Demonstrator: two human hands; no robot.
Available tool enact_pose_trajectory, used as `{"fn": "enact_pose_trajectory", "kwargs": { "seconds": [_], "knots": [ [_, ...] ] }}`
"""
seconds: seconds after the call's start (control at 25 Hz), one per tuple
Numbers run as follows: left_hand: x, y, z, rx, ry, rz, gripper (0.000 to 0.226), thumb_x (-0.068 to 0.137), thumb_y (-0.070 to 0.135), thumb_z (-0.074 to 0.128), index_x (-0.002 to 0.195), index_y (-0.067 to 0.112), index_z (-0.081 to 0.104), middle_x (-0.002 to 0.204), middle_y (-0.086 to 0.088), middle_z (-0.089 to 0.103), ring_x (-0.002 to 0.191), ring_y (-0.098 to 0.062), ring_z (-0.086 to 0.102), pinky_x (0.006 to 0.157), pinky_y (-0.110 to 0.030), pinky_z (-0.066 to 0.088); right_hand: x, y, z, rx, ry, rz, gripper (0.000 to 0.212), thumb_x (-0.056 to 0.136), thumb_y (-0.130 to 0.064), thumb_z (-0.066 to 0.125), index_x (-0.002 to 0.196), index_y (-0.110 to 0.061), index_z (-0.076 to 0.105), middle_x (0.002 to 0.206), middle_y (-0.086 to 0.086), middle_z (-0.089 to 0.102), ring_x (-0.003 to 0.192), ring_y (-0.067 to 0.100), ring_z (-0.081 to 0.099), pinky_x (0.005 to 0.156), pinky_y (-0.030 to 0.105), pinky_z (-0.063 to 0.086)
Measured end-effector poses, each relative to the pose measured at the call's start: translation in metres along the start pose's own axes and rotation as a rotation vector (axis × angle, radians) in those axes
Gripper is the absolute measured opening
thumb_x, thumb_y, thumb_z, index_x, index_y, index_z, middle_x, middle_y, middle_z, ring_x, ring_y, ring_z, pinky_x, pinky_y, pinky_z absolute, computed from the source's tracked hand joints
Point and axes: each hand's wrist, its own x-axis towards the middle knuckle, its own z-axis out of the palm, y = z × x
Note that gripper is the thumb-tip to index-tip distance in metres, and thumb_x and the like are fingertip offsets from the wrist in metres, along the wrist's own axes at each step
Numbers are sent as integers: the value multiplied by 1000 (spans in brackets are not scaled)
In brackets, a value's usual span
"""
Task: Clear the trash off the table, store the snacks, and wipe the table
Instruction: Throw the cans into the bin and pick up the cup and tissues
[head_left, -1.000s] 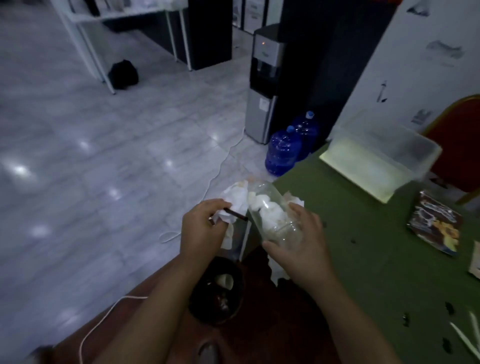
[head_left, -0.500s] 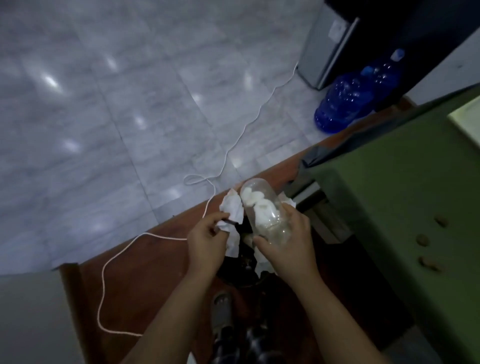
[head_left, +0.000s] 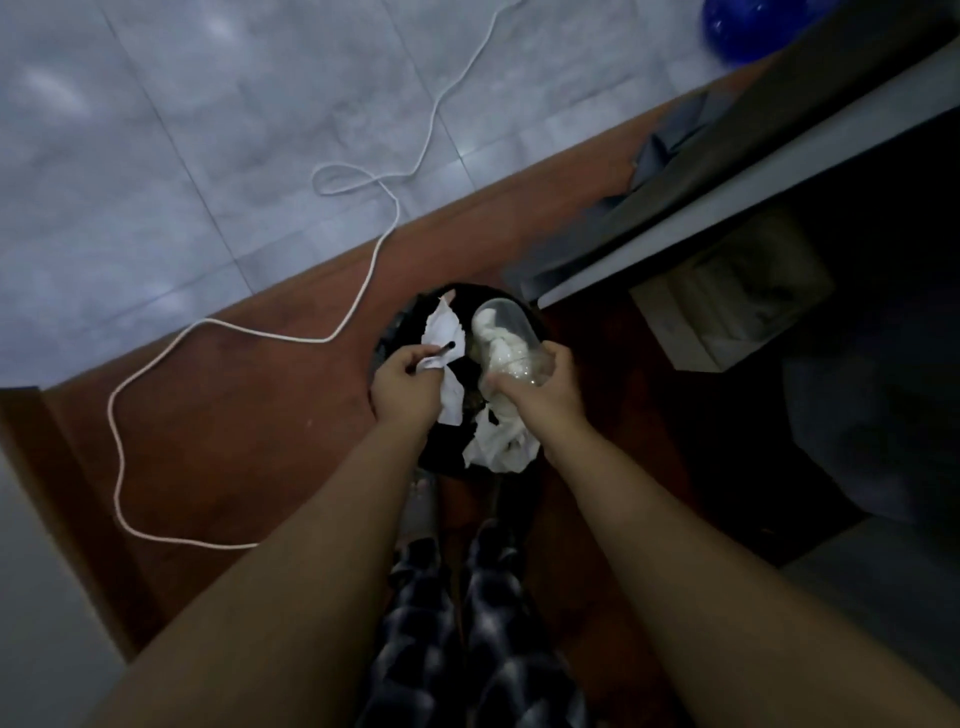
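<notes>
A grey marble-tiled floor (head_left: 156, 130) meets a reddish-brown wooden strip (head_left: 234, 415), crossed by a looping white cord (head_left: 363, 291). On the strip stands a round black trash bin (head_left: 395, 332), by the corner of the grey-edged table (head_left: 727, 208). Above its rim, the right hand (head_left: 545, 400) has its fingers wrapped around a clear plastic cup (head_left: 506, 338) stuffed with crumpled white tissue, long axis tilted, domed end pointing away. The left hand (head_left: 405, 387) pinches torn white paper (head_left: 444, 338) and a thin black stick (head_left: 436, 355).
</notes>
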Motion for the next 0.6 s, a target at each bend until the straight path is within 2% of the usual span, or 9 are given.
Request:
{"fn": "enact_pose_trajectory", "kwargs": {
  "seconds": [0.08,0.16,0.24,0.32,0.4,0.48,0.6],
  "knots": [
    [8,-16,3,49,-23,-40,16,88,9,58,93,20,68,73,11,60,63,-5,53,57,-21,45,16,7,3,45,2,53,80,66,-29,81,132,-28,35,113,-10,51,84,0,52,58,18,41],
    [13,-26,5,105,-81,-72,26,89,9,58,113,14,66,77,12,59,63,-2,49,58,-20,44,27,11,5,59,0,116,86,70,-34,80,139,-24,31,131,-1,48,99,11,55,70,25,45],
    [16,-29,4,163,-166,-102,42,89,8,61,130,13,55,102,4,62,78,-2,53,66,-22,46,34,14,7,40,-36,177,95,72,-40,79,147,-22,24,145,3,40,122,23,49,89,36,47],
    [20,-29,3,203,-211,-124,52,87,6,64,136,12,49,134,-7,55,107,-13,54,84,-30,46,36,14,9,11,-71,212,99,73,-43,78,149,-21,20,151,5,34,131,27,43,98,41,43],
    [22,-25,1,245,-226,-140,54,86,9,66,136,13,48,142,-12,49,121,-27,53,96,-40,48,36,10,9,-13,-77,231,95,75,-42,76,149,-20,21,152,8,33,131,29,42,93,38,42],
    [19,-20,-4,280,-222,-159,51,87,17,65,135,16,48,139,-15,51,116,-33,56,95,-46,49,32,5,8,-33,-82,206,88,77,-40,75,147,-18,26,149,9,36,128,28,45,88,35,42],
    [7,-1,-14,345,-226,-93,46,88,25,63,132,18,51,135,-11,55,107,-20,56,86,-33,44,14,-12,4,-69,-84,133,70,80,-37,71,138,-17,38,140,8,46,103,18,51,78,30,40]
  ]
}}
